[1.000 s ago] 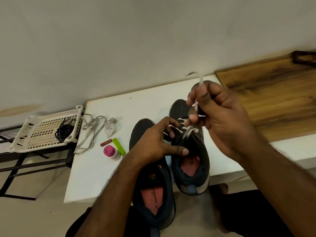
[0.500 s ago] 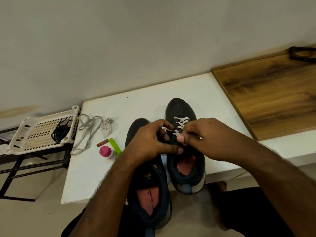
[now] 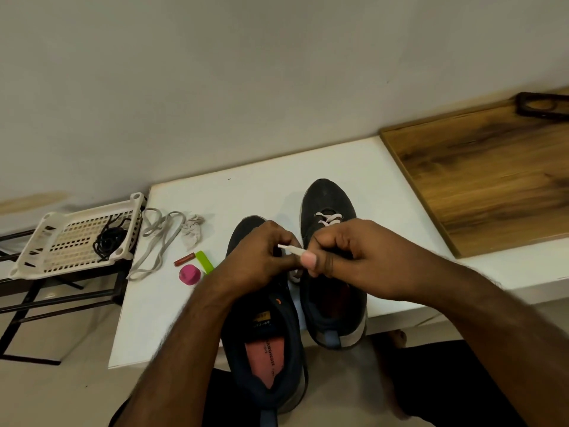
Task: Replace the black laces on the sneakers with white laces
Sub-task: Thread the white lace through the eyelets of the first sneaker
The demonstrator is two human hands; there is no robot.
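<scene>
- Where the tabletop [image 3: 277,192] ends on the left, a rack [image 3: 46,241] holds a dark tangle — by the look of it the black laces [image 3: 109,241], already out of the shoes and well apart from the hands.
- Just inside the tabletop edge a spare white lace [image 3: 157,241] lies in a loose loop, near a pink cap [image 3: 189,274] and a green stick [image 3: 204,261].
- Next comes the left shoe [image 3: 264,343], heel toward the person and hanging over the near edge, toe pointing away; I see no lace in it.
- Over its tongue the left hand [image 3: 255,257] has its fingers curled, pinching the lace tip [image 3: 291,249] — the stiff end runs nearly level, left to right, between the two hands.
- Touching that tip from the other side, the right hand [image 3: 354,257] grips the same lace, thumb pressed forward.
- Under it the right shoe [image 3: 329,211] lies parallel to the first, white crossings [image 3: 329,218] showing near the toe.
- Judging from this, lacing runs toe to heel, so the next eyelet sits beneath the hands on the near side; which one, I cannot tell.
</scene>
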